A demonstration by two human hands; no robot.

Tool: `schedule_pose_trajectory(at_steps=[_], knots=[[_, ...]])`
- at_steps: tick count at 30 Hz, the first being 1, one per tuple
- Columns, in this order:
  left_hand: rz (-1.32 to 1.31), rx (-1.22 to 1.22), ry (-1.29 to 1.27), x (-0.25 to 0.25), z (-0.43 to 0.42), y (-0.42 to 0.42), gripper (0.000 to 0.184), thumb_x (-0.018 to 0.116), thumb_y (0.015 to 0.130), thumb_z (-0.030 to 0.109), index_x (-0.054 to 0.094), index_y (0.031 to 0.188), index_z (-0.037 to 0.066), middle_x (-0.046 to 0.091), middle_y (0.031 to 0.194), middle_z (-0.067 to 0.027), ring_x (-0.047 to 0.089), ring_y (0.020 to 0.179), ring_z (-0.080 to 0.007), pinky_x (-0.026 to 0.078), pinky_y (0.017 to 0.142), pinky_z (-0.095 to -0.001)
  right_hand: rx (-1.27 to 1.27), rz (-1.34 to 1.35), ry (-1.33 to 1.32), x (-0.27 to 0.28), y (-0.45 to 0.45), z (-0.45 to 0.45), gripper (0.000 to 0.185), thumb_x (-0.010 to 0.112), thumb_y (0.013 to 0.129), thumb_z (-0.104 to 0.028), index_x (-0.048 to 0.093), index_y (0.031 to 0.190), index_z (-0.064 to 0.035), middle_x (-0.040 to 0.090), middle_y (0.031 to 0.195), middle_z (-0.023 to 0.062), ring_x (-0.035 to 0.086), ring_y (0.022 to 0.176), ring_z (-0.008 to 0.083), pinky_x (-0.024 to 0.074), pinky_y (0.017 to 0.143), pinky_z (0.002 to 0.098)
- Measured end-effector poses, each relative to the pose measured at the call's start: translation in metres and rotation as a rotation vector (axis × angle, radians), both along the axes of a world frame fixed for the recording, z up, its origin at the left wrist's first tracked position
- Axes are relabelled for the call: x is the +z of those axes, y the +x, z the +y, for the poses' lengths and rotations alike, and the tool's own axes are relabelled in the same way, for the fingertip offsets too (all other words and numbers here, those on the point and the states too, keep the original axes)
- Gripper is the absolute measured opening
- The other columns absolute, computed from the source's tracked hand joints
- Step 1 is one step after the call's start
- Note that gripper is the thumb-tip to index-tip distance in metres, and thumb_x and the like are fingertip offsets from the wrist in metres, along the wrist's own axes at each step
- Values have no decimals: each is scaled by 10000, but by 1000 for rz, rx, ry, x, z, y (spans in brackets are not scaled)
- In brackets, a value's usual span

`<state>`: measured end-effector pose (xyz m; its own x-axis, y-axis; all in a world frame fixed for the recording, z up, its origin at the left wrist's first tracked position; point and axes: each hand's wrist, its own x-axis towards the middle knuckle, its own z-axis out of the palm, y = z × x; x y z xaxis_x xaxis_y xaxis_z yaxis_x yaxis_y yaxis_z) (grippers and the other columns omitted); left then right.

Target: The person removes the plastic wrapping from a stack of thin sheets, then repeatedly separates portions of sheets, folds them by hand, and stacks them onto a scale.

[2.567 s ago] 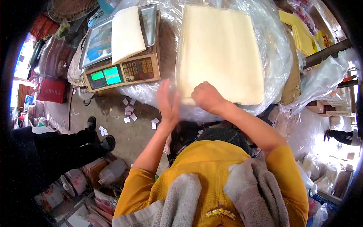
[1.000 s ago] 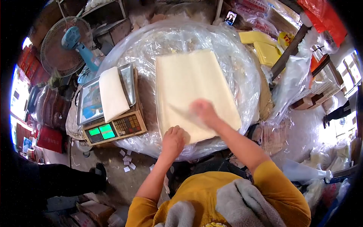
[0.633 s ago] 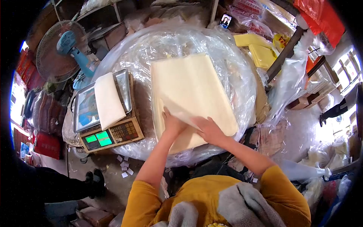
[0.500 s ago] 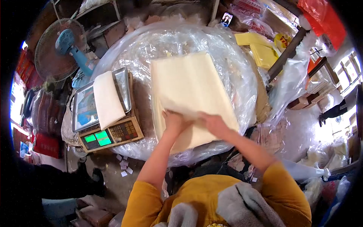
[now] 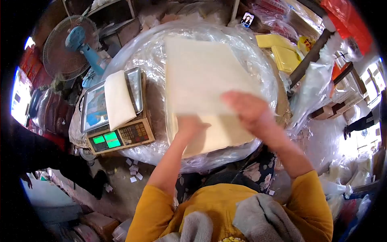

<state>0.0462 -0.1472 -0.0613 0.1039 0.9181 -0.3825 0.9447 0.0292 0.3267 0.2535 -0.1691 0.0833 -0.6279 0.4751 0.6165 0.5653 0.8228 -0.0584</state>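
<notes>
A stack of large cream paper sheets (image 5: 229, 133) lies on the plastic-covered round surface in front of me. Above it, a paler paper sheet (image 5: 201, 74) is raised and blurred, its near edge lying partway across the stack. That near edge is in my left hand (image 5: 190, 128); the fingers go out of sight beneath it and the thumb sticks out to the right. Over the right side of the sheet hovers my right hand (image 5: 252, 112), smeared by motion, so its grip is unclear. A folded cream sheet (image 5: 119, 101) rests on the digital scale (image 5: 121, 136) at left.
Clear plastic wrap (image 5: 139, 56) covers the round surface. A blue fan (image 5: 76, 42) stands behind the scale, and yellow packets (image 5: 286, 58) lie back right. A phone (image 5: 247, 19) is propped at the back. Another person's dark-clothed leg (image 5: 68, 153) reaches in from the left.
The paler sheet has come up and spread over the far part of the stack. My right hand has moved right and up, away from my left hand. The whole view has shifted slightly.
</notes>
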Motion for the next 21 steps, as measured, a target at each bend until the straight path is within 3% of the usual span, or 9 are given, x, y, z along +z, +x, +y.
schedule_pose_trajectory(at_steps=[2, 4, 6, 9, 11, 12, 14, 18, 21], knots=[[-852, 199, 493, -68, -14, -21, 718, 669, 804, 414, 414, 1351, 25, 495, 1313, -154, 436, 1253, -257, 334, 1053, -394, 45, -71, -115, -54, 3, -14, 424, 618, 741, -71, 599, 1163, -105, 604, 1155, 125, 581, 1081, 294, 484, 879, 389], [-966, 255, 686, -93, -19, -35, 523, 605, 872, 189, 425, 1344, 51, 499, 1317, -117, 427, 1255, -232, 332, 1061, -395, 38, -156, -221, -92, 8, -33, 465, 614, 746, -71, 570, 1208, -109, 556, 1232, 126, 526, 1157, 287, 421, 954, 442], [-694, 391, 923, -54, -34, -33, 433, 560, 877, 104, 493, 1304, 101, 487, 1343, -91, 426, 1266, -230, 325, 1075, -420, 0, -259, -297, -115, 13, -41, 527, 621, 719, -54, 549, 1238, -116, 524, 1280, 124, 487, 1210, 277, 358, 1011, 489], [-95, -187, 872, -47, -51, -60, 342, 592, 778, -23, 626, 1093, 104, 603, 1187, -97, 533, 1163, -276, 304, 1072, -406, -141, -391, -340, -149, 43, -34, 616, 648, 668, -42, 527, 1266, -131, 525, 1291, 94, 459, 1243, 273, 249, 1062, 566], [-506, -27, 730, -66, -51, -75, 312, 574, 741, -62, 652, 995, 101, 645, 1076, -89, 573, 1099, -291, 313, 1061, -428, -229, -666, -454, -146, 78, -13, 461, 617, 754, -107, 573, 1213, -109, 602, 1195, 55, 527, 1167, 258, 299, 1052, 520], [-707, 63, 641, -75, -52, -81, 304, 565, 723, -81, 664, 947, 99, 666, 1021, -84, 593, 1067, -299, 318, 1056, -440, -219, -497, -670, -134, 92, -7, 411, 630, 759, -119, 600, 1168, -107, 643, 1085, 51, 576, 1075, 251, 343, 1027, 478], [-594, 67, 652, -54, -63, -86, 248, 556, 798, -69, 650, 981, 69, 687, 919, -87, 642, 945, -206, 440, 912, -368, -200, -106, -1131, -86, 111, -7, 269, 664, 795, -154, 653, 1061, -116, 688, 814, 45, 654, 839, 175, 455, 926, 349], [-830, 322, 494, -51, -74, -94, 163, 571, 879, 4, 623, 1034, 18, 679, 899, -74, 611, 818, -113, 485, 733, -259, 113, 595, -1209, -72, 140, -3, 297, 708, 807, -177, 643, 1060, -35, 680, 866, 28, 616, 834, 90, 490, 751, 271], [-834, 381, 477, -52, -57, -100, 226, 607, 860, 15, 604, 1086, 12, 660, 922, -71, 599, 823, -148, 486, 744, -278, -228, 470, -1209, -111, 120, 27, 350, 693, 801, -113, 592, 1116, 1, 663, 957, 56, 603, 881, 94, 485, 749, 263]])
